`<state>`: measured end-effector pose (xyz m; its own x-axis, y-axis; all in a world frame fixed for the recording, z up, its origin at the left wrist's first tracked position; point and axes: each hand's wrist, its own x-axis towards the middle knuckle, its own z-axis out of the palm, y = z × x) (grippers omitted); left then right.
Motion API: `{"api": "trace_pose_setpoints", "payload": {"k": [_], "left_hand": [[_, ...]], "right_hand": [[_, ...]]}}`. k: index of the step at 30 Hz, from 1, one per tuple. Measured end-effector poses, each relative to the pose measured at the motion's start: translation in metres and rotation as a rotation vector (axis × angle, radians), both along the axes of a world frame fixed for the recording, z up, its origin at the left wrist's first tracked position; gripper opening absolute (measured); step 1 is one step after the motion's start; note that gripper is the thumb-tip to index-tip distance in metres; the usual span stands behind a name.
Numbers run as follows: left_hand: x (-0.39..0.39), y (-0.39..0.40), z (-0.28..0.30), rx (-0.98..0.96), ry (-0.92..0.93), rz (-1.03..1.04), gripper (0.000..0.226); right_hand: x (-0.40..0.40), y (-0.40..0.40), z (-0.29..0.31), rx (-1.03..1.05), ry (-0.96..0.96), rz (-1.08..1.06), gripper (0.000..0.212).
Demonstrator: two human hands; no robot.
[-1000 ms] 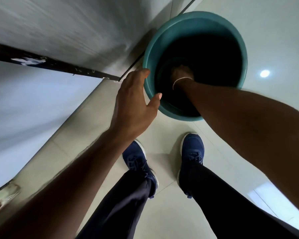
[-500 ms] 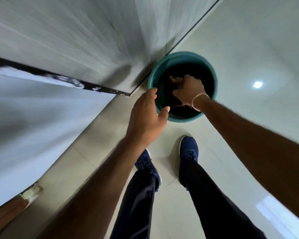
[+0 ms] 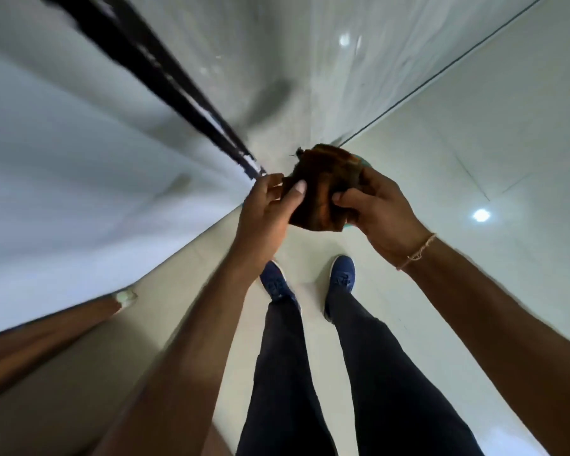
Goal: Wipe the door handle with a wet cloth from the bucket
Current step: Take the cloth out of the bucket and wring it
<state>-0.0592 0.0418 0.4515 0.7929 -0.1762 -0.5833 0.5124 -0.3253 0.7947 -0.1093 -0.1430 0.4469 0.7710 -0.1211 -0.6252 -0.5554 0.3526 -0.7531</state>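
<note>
A dark brown cloth (image 3: 323,189) hangs bunched in the air between both my hands, in front of me at chest height. My left hand (image 3: 267,212) pinches its left edge with thumb and fingers. My right hand (image 3: 379,209), with a thin string band at the wrist, grips its right side. Only slivers of the teal bucket (image 3: 365,164) show behind the cloth and my right hand; its inside is hidden. No door handle is in view.
A glossy grey wall or door panel (image 3: 79,179) with a dark vertical strip (image 3: 165,80) runs along my left. A brown wooden edge (image 3: 46,334) sits at lower left. My two blue shoes (image 3: 309,281) stand on pale floor tiles just behind the bucket.
My right hand came up out of the bucket with the cloth. My left hand left the bucket rim and took the cloth's other side. The view rose away from the bucket.
</note>
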Motion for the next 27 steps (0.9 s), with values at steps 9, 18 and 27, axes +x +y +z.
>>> {"api": "trace_pose_setpoints", "payload": {"k": [9, 18, 27], "left_hand": [[-0.093, 0.13, 0.1, -0.404, 0.131, 0.407, 0.054], [-0.201, 0.311, 0.155, -0.406, -0.096, 0.798, 0.028], [-0.296, 0.492, 0.202, -0.224, -0.214, 0.954, 0.028]], "right_hand": [[-0.021, 0.112, 0.105, 0.124, -0.012, 0.36, 0.044], [-0.067, 0.305, 0.151, 0.069, -0.119, 0.689, 0.039], [-0.129, 0.5, 0.188, 0.221, -0.143, 0.898, 0.043]]}}
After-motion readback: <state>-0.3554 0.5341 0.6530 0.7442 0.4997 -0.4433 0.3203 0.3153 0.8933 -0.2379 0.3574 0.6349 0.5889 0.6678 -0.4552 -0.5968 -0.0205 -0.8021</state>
